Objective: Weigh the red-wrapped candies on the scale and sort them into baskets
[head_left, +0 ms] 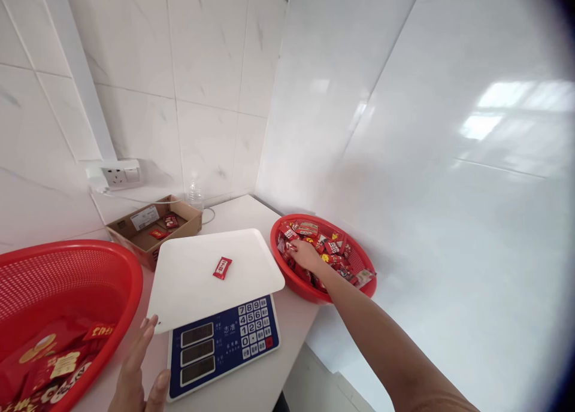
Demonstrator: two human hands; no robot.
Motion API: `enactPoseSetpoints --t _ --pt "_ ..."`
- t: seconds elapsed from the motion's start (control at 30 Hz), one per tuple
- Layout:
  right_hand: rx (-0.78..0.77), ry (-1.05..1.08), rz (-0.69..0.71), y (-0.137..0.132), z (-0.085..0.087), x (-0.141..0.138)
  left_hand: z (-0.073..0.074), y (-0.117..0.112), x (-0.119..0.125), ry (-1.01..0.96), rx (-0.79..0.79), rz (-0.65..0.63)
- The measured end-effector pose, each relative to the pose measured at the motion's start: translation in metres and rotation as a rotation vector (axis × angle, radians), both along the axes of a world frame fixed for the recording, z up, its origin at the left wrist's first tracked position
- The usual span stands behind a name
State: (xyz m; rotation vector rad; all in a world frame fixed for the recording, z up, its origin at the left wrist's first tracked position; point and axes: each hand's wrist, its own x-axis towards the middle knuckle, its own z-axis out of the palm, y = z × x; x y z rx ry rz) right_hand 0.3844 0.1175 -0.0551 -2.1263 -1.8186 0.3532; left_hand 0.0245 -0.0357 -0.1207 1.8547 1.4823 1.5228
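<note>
My right hand (305, 255) reaches into a red basket (294, 279) full of small red wrapped sweets (330, 247); its fingers are curled down among the wrappers and what they grip is hidden. A digital scale (224, 340) with a white weighing tray (193, 280) stands in front of me, and one red sweet (221, 267) lies on the tray. My left hand (139, 370) rests beside the scale's front left corner, fingers stretched out and holding nothing.
A larger red basket (90, 268) with red packets sits at the left. A cardboard box (155, 227) holding a couple of sweets stands behind the scale, next to a clear bottle (194, 195). A wall socket (119, 175) is above. White tiled walls enclose the counter corner.
</note>
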Motion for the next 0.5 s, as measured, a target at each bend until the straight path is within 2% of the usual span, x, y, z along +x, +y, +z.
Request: enactPoseSetpoints --t 0.1,0.2,0.33,0.5 --pt "0.040 0.202 -0.038 -0.005 0.011 0.003 0.003 0.002 -0.002 -0.007 0.005 -0.007" --pt "0.069 0.395 -0.011 -0.008 0.024 -0.006 0.010 0.005 0.000 -0.010 0.019 -0.002" --pt "0.084 0.567 0.084 -0.006 0.036 -0.033 0.017 0.005 0.002 -0.013 -0.018 0.014" --pt "-0.001 0.694 0.179 -0.005 0.038 -0.072 0.010 0.003 -0.009 0.073 -0.044 -0.001"
